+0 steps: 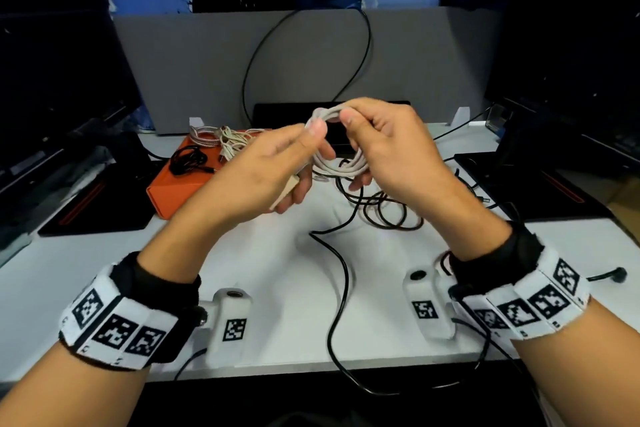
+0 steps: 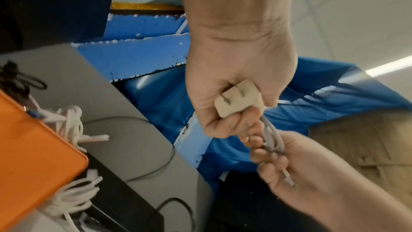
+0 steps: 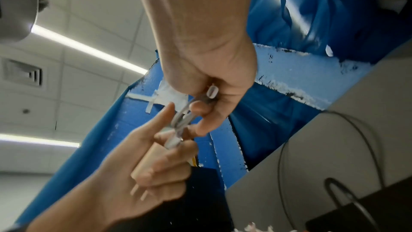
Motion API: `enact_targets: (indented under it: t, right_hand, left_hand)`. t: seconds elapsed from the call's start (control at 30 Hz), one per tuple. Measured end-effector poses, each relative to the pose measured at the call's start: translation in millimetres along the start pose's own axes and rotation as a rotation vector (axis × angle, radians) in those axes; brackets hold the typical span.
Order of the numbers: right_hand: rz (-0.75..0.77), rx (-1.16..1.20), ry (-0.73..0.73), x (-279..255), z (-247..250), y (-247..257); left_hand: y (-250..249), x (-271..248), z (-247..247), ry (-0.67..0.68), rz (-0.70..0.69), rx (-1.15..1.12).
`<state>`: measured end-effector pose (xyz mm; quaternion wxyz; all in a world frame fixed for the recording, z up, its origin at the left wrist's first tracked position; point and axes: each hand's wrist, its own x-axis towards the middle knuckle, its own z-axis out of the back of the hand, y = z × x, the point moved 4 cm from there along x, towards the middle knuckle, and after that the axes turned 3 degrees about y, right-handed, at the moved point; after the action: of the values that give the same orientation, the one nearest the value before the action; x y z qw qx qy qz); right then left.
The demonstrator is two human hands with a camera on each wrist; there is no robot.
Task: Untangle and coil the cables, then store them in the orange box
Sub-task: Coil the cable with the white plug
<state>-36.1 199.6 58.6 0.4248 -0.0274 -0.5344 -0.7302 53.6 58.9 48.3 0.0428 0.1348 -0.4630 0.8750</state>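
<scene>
Above the table's middle, both hands hold a coiled white cable [image 1: 341, 163]. My left hand [image 1: 304, 156] curls round its beige plug [image 1: 284, 192] and its thumb presses the coil's top. My right hand [image 1: 360, 149] pinches the same bundle, with fingers through the loop. In the left wrist view the plug [image 2: 238, 101] sits in the left palm and the strands [image 2: 270, 138] run into the right hand [image 2: 274, 158]. The right wrist view shows the strands [image 3: 180, 123] pinched by the right hand. The orange box [image 1: 180, 184] stands at the left, carrying a black coil [image 1: 188, 159] and pale cables [image 1: 225, 139].
A tangled black cable [image 1: 381, 211] lies on the white table [image 1: 104, 288] under the hands, one strand [image 1: 341, 288] running off the front edge. A grey partition [image 1: 173, 62] stands behind. Dark monitors and black mats [image 1: 97, 204] flank both sides.
</scene>
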Motion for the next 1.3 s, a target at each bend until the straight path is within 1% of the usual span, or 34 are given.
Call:
enact_targets:
  t: [0.07,0.2,0.23,0.33,0.4,0.47,0.5,0.57,0.6,0.63,0.67,0.73,0.77,0.8,0.83,0.87,0.93,0.97,1.0,1.07,1.1,1.17,1.23,1.3]
  right_hand:
    - [0.0,-0.014,-0.007,1,1,-3]
    - [0.0,0.015,0.033,0,-4,-3]
    - [-0.007,0.019,0.044,0,-5,-3]
    - [-0.012,0.036,0.074,-3,-7,-4]
    - [-0.008,0.054,0.108,-4,-10,-4]
    - [-0.003,0.046,0.18,-4,-11,-3]
    - [-0.003,0.021,0.244,-3,-9,-1]
    - [0.0,-0.072,0.373,-4,-1,1]
    - [0.008,-0.154,0.397,-3,5,2]
    - [0.018,-0.257,0.379,-1,13,1]
    - [0.033,-0.375,0.325,1,19,-1]
    - [0.073,-0.583,0.173,4,25,-4]
    - [0.087,-0.619,0.117,4,24,-4]
    - [0.086,-0.599,0.086,4,20,-5]
    - [0.072,-0.514,0.059,4,16,-7]
    - [0.043,-0.36,0.02,3,12,-8]
    - [-0.052,0.104,-0.045,3,3,-10]
    - [-0.102,0.336,-0.053,2,-2,-10]
    - [-0.155,0.525,-0.047,1,-7,-10]
    - [-0.277,0.811,0.022,-2,-18,-9]
    - [-0.346,0.912,0.081,-5,-23,-8]
    - [-0.452,0.981,0.197,-11,-30,-4]
    - [-0.479,0.989,0.286,-15,-35,-1]
    - [-0.447,0.997,0.348,-16,-41,1]
  left_hand:
    - [0,0,-2,-0.014,-0.012,0.021]
    - [1,1,0,-0.123,-0.096,0.07]
    - [1,1,1,-0.153,-0.107,0.111]
    - [-1,0,0,-0.256,-0.145,0.329]
    - [-2,-2,0,-0.297,-0.155,0.43]
    - [-1,-2,2,-0.324,-0.15,0.506]
    - [-1,-3,3,-0.33,-0.141,0.545]
    - [-1,-4,7,-0.326,-0.115,0.613]
    - [-2,-4,9,-0.318,-0.106,0.636]
    - [-3,-5,10,-0.306,-0.104,0.647]
    - [-4,-5,12,-0.293,-0.112,0.64]
    - [-7,-6,12,-0.274,-0.146,0.58]
    - [-9,-7,12,-0.271,-0.159,0.543]
    - [-10,-7,11,-0.277,-0.165,0.504]
    - [-10,-7,11,-0.292,-0.166,0.46]
    - [-11,-8,11,-0.312,-0.167,0.412]
    - [-13,-9,10,-0.357,-0.194,0.364]
    - [-14,-9,8,-0.373,-0.215,0.374]
    - [-15,-9,6,-0.38,-0.231,0.391]
    - [-12,-8,3,-0.383,-0.245,0.424]
    - [-10,-7,3,-0.386,-0.244,0.439]
    - [-5,-6,7,-0.403,-0.229,0.477]
    - [-2,-4,10,-0.407,-0.222,0.522]
    - [-2,-3,10,-0.385,-0.218,0.524]
